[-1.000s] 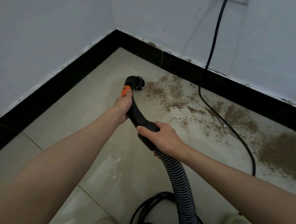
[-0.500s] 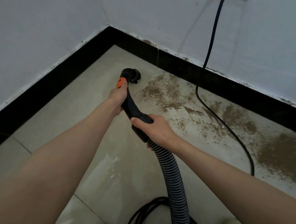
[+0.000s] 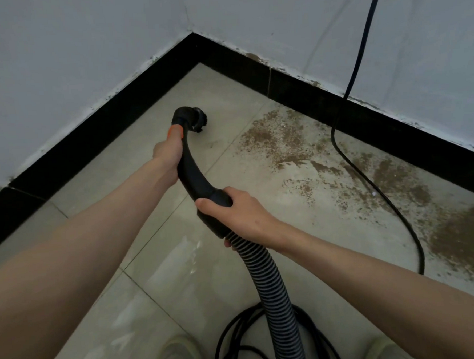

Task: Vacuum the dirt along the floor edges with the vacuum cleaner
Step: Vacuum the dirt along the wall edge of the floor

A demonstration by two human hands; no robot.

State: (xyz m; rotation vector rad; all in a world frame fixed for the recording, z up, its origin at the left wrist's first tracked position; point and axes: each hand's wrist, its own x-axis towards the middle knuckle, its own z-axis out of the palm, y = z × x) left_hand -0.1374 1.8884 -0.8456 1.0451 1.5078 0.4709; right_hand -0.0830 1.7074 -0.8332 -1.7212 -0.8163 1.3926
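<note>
Both the left hand [image 3: 165,156] and right hand [image 3: 233,210], fingers clenched round the vacuum handle [image 3: 195,176], have drawn the brush [image 3: 196,122] back toward nine o'clock, off the dirt [image 3: 278,145], which remains uncollected along the baseboard [image 3: 365,118].

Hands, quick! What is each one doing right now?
Left hand: grips the vacuum handle near its orange part.
Right hand: grips the handle's lower end, by the hose.
</note>
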